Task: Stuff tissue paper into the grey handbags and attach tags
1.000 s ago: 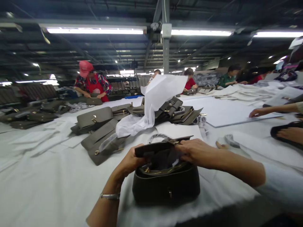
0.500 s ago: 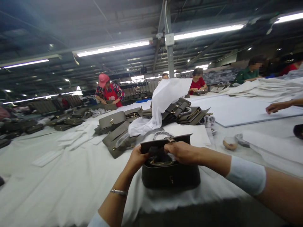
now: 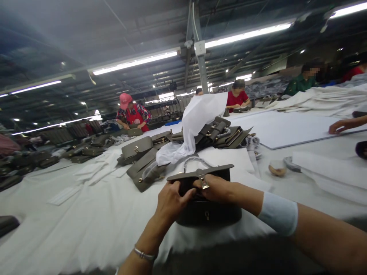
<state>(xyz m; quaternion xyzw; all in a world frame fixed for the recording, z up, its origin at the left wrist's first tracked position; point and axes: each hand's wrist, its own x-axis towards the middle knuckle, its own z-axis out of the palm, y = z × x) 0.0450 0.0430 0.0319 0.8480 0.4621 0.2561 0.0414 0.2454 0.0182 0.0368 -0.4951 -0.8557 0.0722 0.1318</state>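
A dark olive handbag stands upright at the table's near edge, its flap raised and a gold clasp hanging from it. My left hand grips the bag at the left of its opening, thumb pointing inward, the other fingers partly hidden under the flap. Tucked beneath the flap, my right hand reaches into the opening with curled fingers; what they hold is hidden. Behind the flap rises the bag's handle, wrapped in clear plastic.
Beyond the bag lies a pile of similar handbags with white tissue draped over it. A tape roll and white sheets lie to the right. Co-workers stand across the table, and another person's hand rests on a white board.
The flap has tipped toward me, so its clasp now hangs over my right hand. My right hand has shifted deeper under the flap; my left thumb has moved across the opening.
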